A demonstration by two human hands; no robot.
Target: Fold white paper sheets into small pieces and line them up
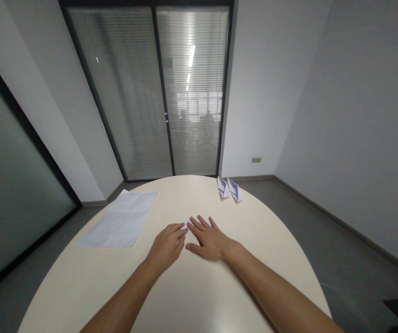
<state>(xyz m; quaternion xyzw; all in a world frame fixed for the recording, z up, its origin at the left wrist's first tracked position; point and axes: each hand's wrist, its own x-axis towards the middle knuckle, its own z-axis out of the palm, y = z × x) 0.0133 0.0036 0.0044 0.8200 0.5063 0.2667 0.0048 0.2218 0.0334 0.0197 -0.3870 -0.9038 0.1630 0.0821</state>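
just below the frame's centre, the right hand [210, 241] spreads over folded paper [185, 227]; the left hand [167, 245] curls beside it, any pinch unclear. likely a flattening step; the next move calls for even pressure.

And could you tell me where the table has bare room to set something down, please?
The tabletop is bare left of the left hand, below the flat paper; right of the right hand, to the rim; between the forearms; and farther out, between the flat paper and the two folded pieces. It is crowded at the hands, around the small paper.
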